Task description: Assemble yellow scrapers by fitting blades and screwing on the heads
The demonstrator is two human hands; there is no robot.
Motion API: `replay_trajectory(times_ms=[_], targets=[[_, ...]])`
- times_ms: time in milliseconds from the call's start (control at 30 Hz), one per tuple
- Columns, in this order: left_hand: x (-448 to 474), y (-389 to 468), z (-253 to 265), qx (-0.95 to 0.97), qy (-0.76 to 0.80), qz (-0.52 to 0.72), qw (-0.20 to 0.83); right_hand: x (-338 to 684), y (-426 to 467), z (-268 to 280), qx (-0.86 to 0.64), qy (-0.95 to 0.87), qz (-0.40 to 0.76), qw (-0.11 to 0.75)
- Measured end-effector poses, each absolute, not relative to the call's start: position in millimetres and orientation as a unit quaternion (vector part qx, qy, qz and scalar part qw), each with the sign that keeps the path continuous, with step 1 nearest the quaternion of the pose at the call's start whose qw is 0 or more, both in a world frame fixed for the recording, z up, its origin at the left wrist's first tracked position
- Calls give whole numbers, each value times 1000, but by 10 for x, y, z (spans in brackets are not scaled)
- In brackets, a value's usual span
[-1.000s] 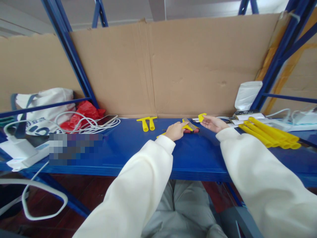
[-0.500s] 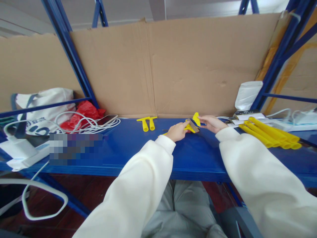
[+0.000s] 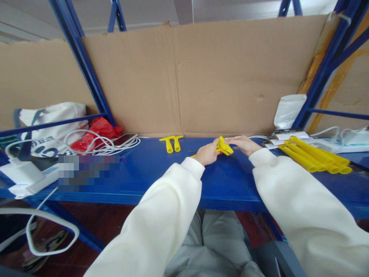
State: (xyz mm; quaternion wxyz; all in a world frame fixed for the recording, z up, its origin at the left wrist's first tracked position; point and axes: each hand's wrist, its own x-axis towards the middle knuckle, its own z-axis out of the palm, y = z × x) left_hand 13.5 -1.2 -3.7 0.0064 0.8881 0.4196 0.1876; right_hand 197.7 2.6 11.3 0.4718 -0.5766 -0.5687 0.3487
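a yellow tool (image 3: 220, 149) is gripped in the left hand (image 3: 206, 153); a yellow cap (image 3: 225, 145), pinched by fingers of the right hand (image 3: 243, 144), could be skewed by uneven pressure.

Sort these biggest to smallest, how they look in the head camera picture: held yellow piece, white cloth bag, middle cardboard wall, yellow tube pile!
1. Middle cardboard wall
2. White cloth bag
3. Yellow tube pile
4. Held yellow piece, partly hidden

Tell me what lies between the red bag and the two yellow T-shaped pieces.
In the head view, looped white cables lie between the red bag and the yellow T-shaped pieces.
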Motion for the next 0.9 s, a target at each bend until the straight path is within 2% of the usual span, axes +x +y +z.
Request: replay_trajectory(times_ms=[900], targets=[[150, -65, -8, 883, 428, 192, 25, 1896, 18, 119, -561, -579, 308, 504]])
